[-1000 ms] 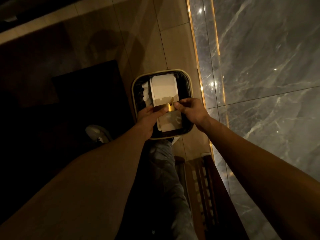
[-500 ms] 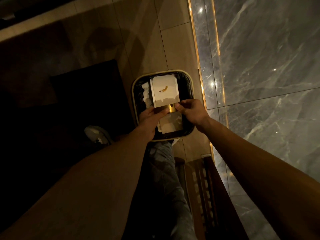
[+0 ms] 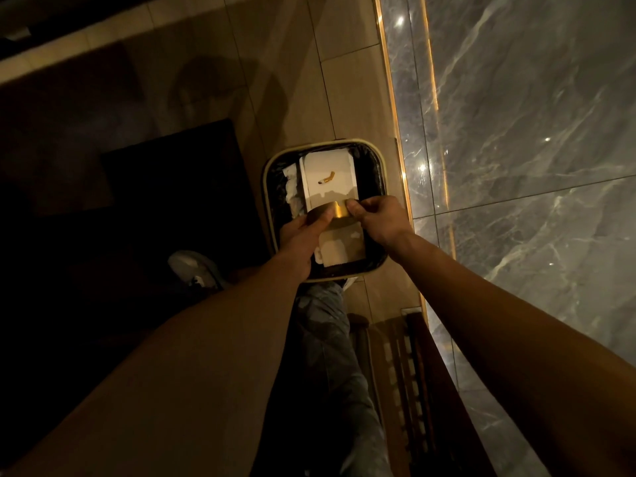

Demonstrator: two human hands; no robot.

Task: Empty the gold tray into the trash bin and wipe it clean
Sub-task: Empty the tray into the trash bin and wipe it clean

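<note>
A small gold tray [image 3: 335, 212] is held tilted over the trash bin [image 3: 269, 173], a square bin with a pale rim and a black liner, standing on the floor. My left hand [image 3: 303, 235] grips the tray's left side and my right hand [image 3: 377, 218] pinches its right edge. Inside the bin lies white paper [image 3: 328, 166] with a bent cigarette butt [image 3: 327, 178] on top of it. More white paper shows below the tray.
A grey marble wall [image 3: 516, 132] with a gold strip runs along the right. A dark mat [image 3: 165, 187] lies left of the bin. My shoe [image 3: 192, 268] and trouser leg are below the bin. A dark wooden slatted stand [image 3: 413, 390] sits at lower right.
A cigarette butt has dropped from the tray onto the white paper in the bin. Both hands keep hold of the tilted tray and have barely shifted.
</note>
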